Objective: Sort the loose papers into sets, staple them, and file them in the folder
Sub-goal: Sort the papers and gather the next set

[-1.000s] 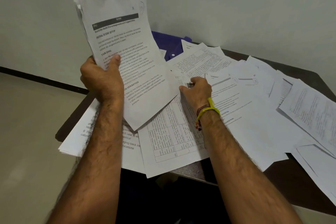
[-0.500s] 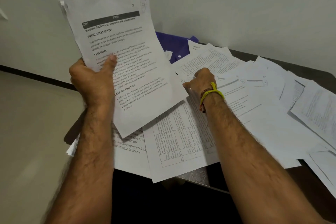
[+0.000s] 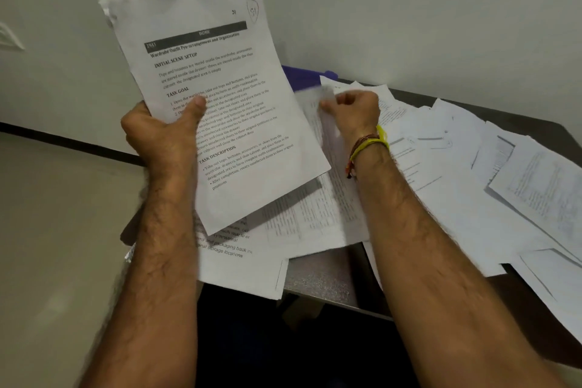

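Right hand (image 3: 349, 110) now lifts table-printed sheet (image 3: 327, 186) off pile (image 3: 456, 186)

left hand (image 3: 163, 132) grip curled, raised | right hand (image 3: 352, 110) grip pinching

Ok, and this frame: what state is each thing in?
Held set: lifted off the table, tilted, gripped by the left hand.
Left hand: curled round the held set, thumb on the front page.
Right hand: pinching a blurred sheet off the pile.
Loose papers: scattered, overlapping on the table.
Folder: flat, mostly covered by papers.
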